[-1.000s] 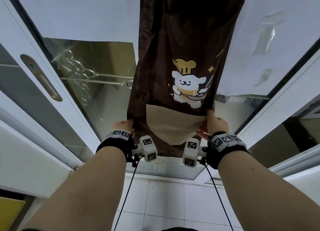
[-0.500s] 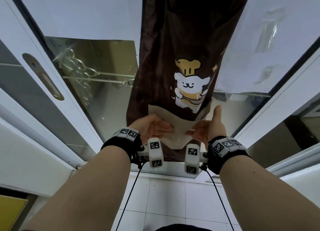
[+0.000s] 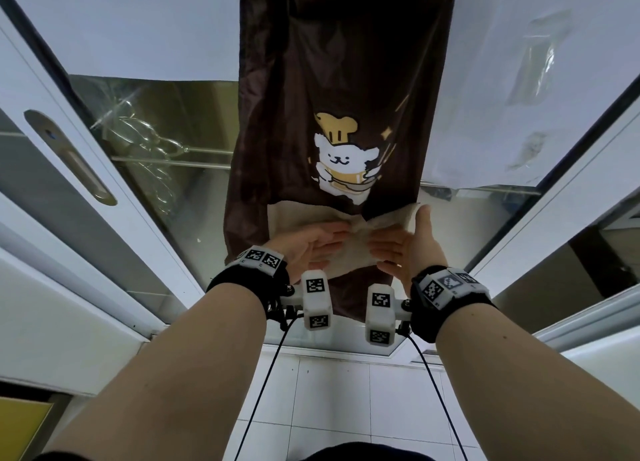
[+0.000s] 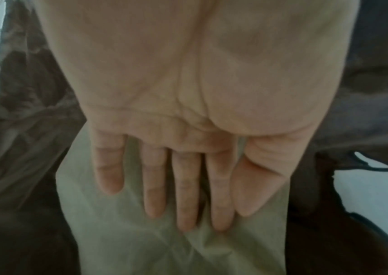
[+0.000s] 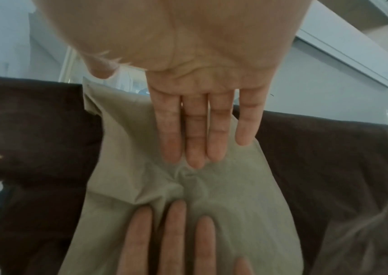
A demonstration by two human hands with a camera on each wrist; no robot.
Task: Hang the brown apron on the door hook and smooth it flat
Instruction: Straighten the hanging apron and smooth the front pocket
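The brown apron [image 3: 329, 80], printed with a white bear in a chef's hat, hangs down the glass door; its top runs out of frame, so the hook is hidden. A tan pocket [image 3: 298, 218] sits low on its front. My left hand [image 3: 311, 249] lies flat on the pocket with straight fingers pointing right. My right hand [image 3: 401, 249] lies flat opposite it, fingers pointing left and thumb up. In the wrist views the left hand [image 4: 183, 186] and right hand [image 5: 200, 130] press the creased tan pocket [image 5: 223, 195], fingertips nearly meeting.
The door's glass pane [image 3: 173, 156] shows on both sides of the apron. A metal recessed handle [image 3: 69, 159] sits in the white frame at left. Another white frame [image 3: 554, 218] slants at right. White floor tiles [image 3: 346, 408] lie below.
Both hands have left the apron's lower side edges and moved inward onto the tan pocket. Their fingers have straightened and now lie flat on the cloth.
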